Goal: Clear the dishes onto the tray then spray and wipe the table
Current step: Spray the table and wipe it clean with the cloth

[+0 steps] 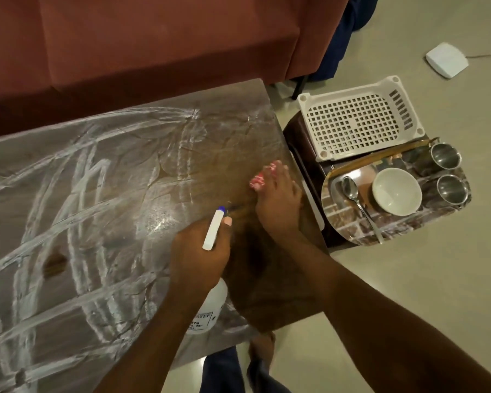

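My left hand (201,251) grips a white spray bottle (212,307) by its trigger head, with the blue nozzle pointing away over the brown table (97,194). My right hand (278,202) presses a red-and-white cloth (260,180) flat on the table near its right edge. White foamy streaks cover most of the tabletop; the patch by my hands looks bare and brown. To the right, a brick-patterned tray (352,225) holds a white bowl (396,191), a spoon (355,194) and two steel cups (445,156).
A white perforated plastic basket (360,120) sits behind the tray on a dark low stand. A reddish-brown sofa (153,46) runs along the table's far side. A white device (447,59) with a cable lies on the floor. My feet show below the table edge.
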